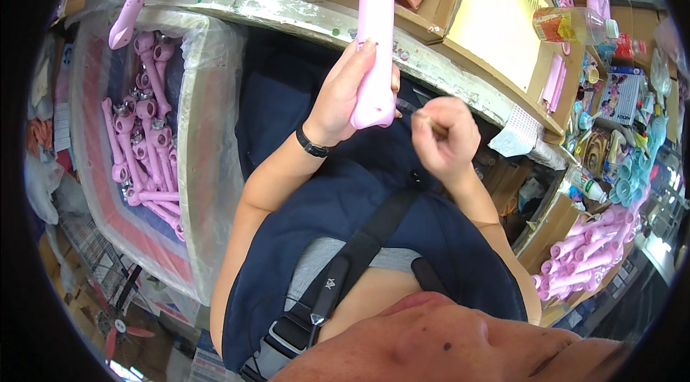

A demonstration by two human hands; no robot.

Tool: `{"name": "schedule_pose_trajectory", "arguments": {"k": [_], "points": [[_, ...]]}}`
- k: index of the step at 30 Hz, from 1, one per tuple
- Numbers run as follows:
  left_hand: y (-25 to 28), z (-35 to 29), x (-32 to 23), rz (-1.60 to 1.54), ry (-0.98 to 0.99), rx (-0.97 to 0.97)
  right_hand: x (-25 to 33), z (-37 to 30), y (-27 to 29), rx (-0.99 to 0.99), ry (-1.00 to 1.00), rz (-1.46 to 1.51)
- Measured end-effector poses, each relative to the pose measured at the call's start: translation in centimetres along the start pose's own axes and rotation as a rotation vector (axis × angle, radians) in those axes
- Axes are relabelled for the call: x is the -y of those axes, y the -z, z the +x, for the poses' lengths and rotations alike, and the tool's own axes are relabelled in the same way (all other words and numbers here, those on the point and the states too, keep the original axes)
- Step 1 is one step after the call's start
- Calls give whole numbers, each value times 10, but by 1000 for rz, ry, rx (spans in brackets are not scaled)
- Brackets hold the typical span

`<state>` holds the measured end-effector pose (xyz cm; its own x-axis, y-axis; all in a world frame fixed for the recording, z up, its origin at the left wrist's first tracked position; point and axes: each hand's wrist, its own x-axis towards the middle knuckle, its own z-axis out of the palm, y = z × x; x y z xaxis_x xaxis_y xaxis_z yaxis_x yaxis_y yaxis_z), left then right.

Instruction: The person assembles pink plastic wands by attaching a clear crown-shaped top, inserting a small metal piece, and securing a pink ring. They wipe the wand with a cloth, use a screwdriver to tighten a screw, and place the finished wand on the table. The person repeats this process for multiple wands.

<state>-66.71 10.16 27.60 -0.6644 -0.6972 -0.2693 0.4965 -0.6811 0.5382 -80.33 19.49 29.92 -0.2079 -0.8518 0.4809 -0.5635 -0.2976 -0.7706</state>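
Note:
My left hand (pixel 339 98) is wrapped round a long pink plastic tube (pixel 376 22), near its rounded lower end. The tube points away from me and runs out of the top of the picture. To the right of that end is my right hand (pixel 447 139), raised and closed with the fingers curled in. Whatever is pinched there, if anything, is too small and blurred to make out. The two hands are apart, both in front of my dark blue apron (pixel 374 199).
On the left stands a plastic-lined bin (pixel 188 145) holding several pink parts with round heads (pixel 147 123). Another pink piece (pixel 133 5) juts over its far edge. A workbench edge (pixel 302 12) crosses ahead, with a yellow sheet (pixel 496 19) and bottle (pixel 575 25). Pink tubes (pixel 586 256) are piled right.

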Motion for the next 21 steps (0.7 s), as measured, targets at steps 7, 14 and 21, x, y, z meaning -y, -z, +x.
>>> {"name": "schedule_pose_trajectory", "arguments": {"k": [7, 14, 21], "points": [[5, 2, -2, -39, 22, 55, 0, 4, -3, 89, 76, 123], [7, 2, -2, -85, 23, 68, -2, 8, -8, 133, 62, 76], [7, 2, -3, -50, 25, 84, -4, 14, -8, 122, 61, 7]]}}
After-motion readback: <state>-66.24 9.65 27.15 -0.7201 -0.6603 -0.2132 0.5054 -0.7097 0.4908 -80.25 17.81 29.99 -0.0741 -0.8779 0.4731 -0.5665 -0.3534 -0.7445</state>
